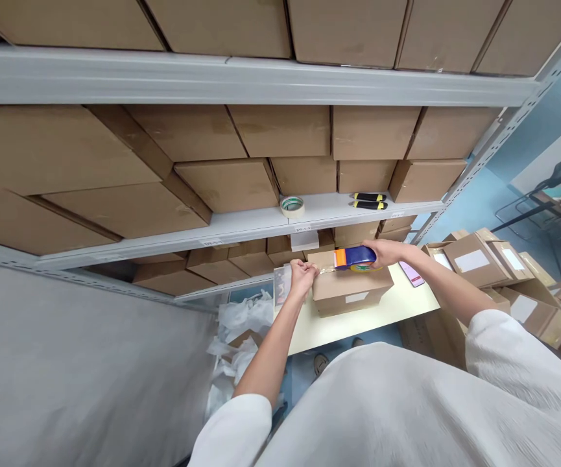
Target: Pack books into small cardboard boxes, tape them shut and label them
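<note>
A closed cardboard box [346,292] with a white label on its near side sits on a pale yellow table [319,334]. Resting over the box's top is a blue and orange tape dispenser [355,257], and my right hand [380,253] is wrapped round its right end. Clear tape [327,268] runs from the dispenser's orange end towards the box's left edge. There my left hand [303,275] pinches the tape's end, with its fingers closed at the box's top left corner.
A grey shelf [255,224] full of boxes stands ahead, holding a tape roll [292,206] and two yellow-black cutters [368,200]. A phone [412,274] lies at the table's right. Crumpled white wrapping [246,318] is at left; open boxes [472,259] are stacked at right.
</note>
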